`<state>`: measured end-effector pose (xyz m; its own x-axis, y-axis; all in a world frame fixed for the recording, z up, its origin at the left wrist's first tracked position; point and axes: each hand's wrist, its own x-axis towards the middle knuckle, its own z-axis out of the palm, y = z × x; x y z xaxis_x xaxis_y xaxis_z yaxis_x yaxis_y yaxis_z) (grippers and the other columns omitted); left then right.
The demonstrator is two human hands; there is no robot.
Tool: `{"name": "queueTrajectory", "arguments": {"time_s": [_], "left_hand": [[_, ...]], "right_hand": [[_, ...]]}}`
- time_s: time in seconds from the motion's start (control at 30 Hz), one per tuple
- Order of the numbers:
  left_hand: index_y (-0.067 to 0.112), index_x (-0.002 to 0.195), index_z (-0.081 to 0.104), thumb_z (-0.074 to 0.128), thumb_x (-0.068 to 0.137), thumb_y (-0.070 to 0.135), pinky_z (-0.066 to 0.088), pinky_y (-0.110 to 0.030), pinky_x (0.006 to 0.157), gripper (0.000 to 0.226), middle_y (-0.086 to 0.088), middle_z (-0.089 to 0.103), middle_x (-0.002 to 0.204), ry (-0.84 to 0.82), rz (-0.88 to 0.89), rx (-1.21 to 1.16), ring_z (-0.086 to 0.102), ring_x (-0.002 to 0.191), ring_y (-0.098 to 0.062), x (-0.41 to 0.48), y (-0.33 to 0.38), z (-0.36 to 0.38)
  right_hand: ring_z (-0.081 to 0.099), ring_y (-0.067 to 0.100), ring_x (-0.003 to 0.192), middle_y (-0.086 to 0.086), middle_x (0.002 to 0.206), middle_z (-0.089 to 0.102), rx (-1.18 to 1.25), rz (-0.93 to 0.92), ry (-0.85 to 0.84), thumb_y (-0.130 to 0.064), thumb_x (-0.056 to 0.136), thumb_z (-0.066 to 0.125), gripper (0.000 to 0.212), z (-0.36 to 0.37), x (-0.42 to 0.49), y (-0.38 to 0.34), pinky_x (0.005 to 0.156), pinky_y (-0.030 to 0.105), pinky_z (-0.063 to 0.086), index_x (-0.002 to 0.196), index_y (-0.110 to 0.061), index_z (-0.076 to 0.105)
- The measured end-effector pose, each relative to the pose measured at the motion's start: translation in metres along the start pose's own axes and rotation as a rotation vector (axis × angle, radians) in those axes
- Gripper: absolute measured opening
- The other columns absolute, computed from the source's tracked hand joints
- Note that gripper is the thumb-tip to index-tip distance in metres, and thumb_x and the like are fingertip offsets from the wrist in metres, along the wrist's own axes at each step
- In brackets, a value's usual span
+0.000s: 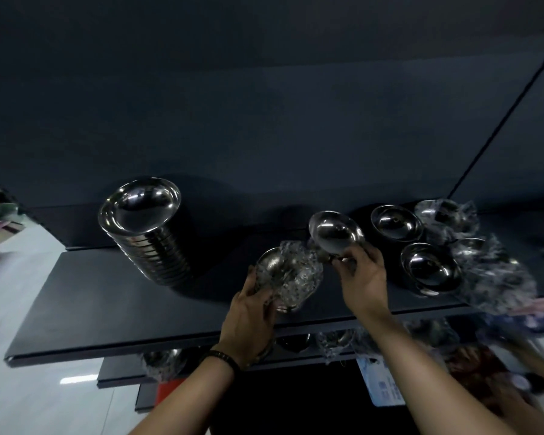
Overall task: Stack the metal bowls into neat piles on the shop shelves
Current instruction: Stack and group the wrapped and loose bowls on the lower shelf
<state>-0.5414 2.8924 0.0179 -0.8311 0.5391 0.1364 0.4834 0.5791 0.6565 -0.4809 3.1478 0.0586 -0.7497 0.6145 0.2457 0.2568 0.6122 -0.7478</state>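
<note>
So, both hands are up at the dark shelf (107, 309) and both are busy. The left hand (252, 321) has its fingers curled round a plastic-wrapped bundle of bowls (291, 274), gripping it from the near side. The bundle sits just beyond the hand, low over the shelf, though I can't tell if it's actually touching the surface. The right hand (363, 277) pinches a single bare bowl (335, 230) by its lower edge, so the bowl sticks up past the fingertips, tilted with its open side facing the camera. It's just up and right of the wrapped bundle, pretty much against the plastic. Off to the left there's the tall stack of bowls (145, 240), leaning a bit in this wide-angle view and well apart from the left hand. Right of the right hand are two loose bowls, open side up: the back bowl (396, 227) and the front bowl (431, 268), the front one just beside the hand. Further right is a heap of wrapped bowls (496, 277) in crinkly plastic. There's a dark wristband (223, 359) on the left wrist, and another wrapped lot (164, 364) shows on the lower shelf (120, 373) below the hands
</note>
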Motion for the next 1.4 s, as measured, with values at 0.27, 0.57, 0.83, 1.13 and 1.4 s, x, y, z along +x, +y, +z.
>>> {"name": "queueTrajectory", "arguments": {"time_s": [0.27, 0.57, 0.83, 1.13, 1.4], "left_hand": [[0.037, 0.137, 0.058, 0.078, 0.091, 0.019, 0.049, -0.035, 0.114, 0.053, 0.011, 0.062, 0.146, 0.099, -0.118, -0.335, 0.058, 0.139, -0.013, 0.001, 0.011, -0.004], [0.03, 0.16, 0.042, 0.057, 0.109, 0.029, 0.038, -0.04, 0.125, 0.053, 0.016, 0.061, 0.148, 0.098, -0.355, -0.804, 0.055, 0.139, -0.001, -0.002, 0.023, -0.021], [0.044, 0.163, 0.032, 0.055, 0.109, 0.036, 0.043, -0.025, 0.118, 0.059, 0.014, 0.061, 0.149, 0.009, -0.287, -0.481, 0.056, 0.138, -0.007, 0.012, 0.023, -0.028], [0.044, 0.16, 0.036, 0.058, 0.107, 0.019, 0.044, -0.011, 0.1, 0.063, 0.025, 0.066, 0.132, -0.034, -0.278, -0.398, 0.06, 0.124, 0.006, 0.02, 0.018, -0.032], [0.032, 0.162, 0.038, 0.06, 0.107, 0.018, 0.029, 0.006, 0.092, 0.061, 0.02, 0.053, 0.143, 0.085, -0.378, -0.45, 0.044, 0.131, 0.006, 0.031, -0.001, -0.061]], "right_hand": [[0.042, -0.015, 0.119, 0.004, 0.157, 0.04, -0.04, -0.305, -0.022, -0.017, 0.089, 0.08, 0.02, -0.014, -0.044, -0.053, 0.103, 0.009, 0.037, 0.097, -0.026, 0.065], [0.054, 0.025, 0.129, 0.0, 0.167, 0.032, -0.186, -0.283, -0.256, -0.024, 0.092, 0.075, 0.023, 0.03, -0.064, -0.04, 0.102, 0.041, 0.051, 0.1, -0.031, 0.055], [0.05, 0.021, 0.13, -0.009, 0.152, 0.044, -0.171, -0.278, -0.3, -0.029, 0.088, 0.08, 0.028, 0.021, -0.051, -0.037, 0.107, 0.039, 0.048, 0.094, -0.036, 0.053], [0.06, -0.004, 0.118, -0.012, 0.159, 0.044, -0.078, -0.225, -0.322, -0.013, 0.088, 0.082, 0.024, 0.032, -0.054, -0.035, 0.1, 0.019, 0.05, 0.092, -0.022, 0.06], [0.068, 0.003, 0.086, -0.015, 0.121, 0.066, -0.021, -0.151, -0.374, -0.013, 0.083, 0.086, 0.026, 0.071, -0.03, -0.071, 0.08, 0.022, 0.055, 0.083, -0.023, 0.061]]}}
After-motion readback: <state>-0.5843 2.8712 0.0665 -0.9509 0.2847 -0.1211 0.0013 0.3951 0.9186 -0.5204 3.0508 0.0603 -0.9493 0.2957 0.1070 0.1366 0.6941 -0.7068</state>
